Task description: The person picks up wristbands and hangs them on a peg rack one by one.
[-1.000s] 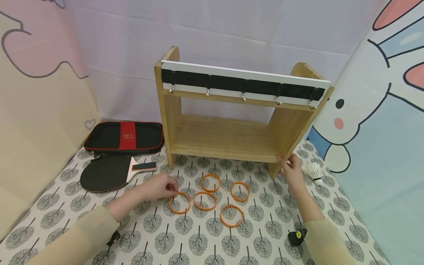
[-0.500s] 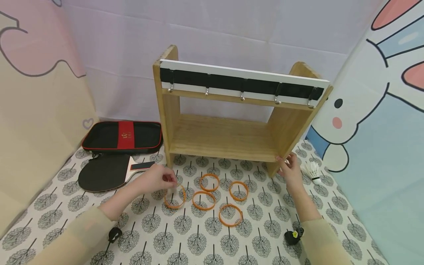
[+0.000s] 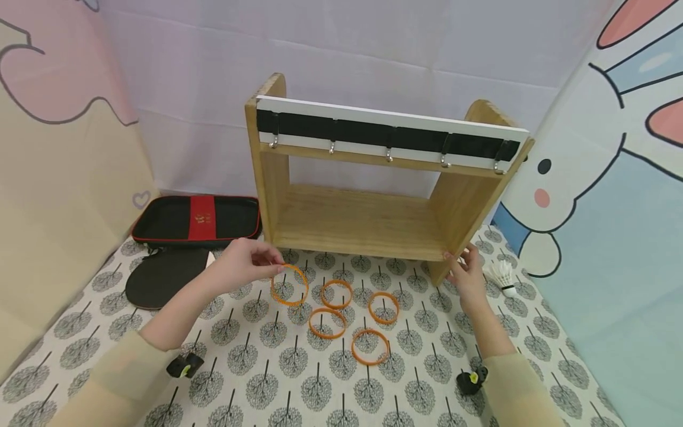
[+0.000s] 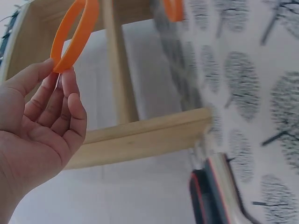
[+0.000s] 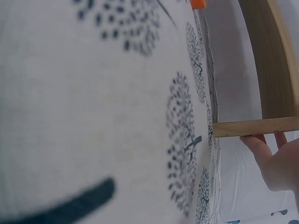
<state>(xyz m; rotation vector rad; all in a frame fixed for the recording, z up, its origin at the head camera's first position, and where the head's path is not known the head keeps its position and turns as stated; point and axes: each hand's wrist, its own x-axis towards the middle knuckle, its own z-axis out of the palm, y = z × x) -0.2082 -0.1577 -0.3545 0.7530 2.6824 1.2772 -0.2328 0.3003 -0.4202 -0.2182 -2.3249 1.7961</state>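
Head view showed me the left hand [image 3: 242, 261] pinching one orange ring [image 4: 82, 41] between thumb and fingertips, clear of the tablecloth [image 3: 277, 409] and in front of the wooden shelf [image 3: 363, 222]. The right hand [image 3: 472, 284] touched the shelf's right end, fingers partly spread; I could not tell whether it gripped. Four other rings [image 3: 327, 336] lay on the tablecloth. I judged the step as ring pickup; the next move called for a steady pinch and clearance from the shelf's front edge.

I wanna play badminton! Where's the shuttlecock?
In the head view, the shuttlecock lies on the tree-patterned cloth at the right, just outside the right hand, near the wooden shelf's right side.
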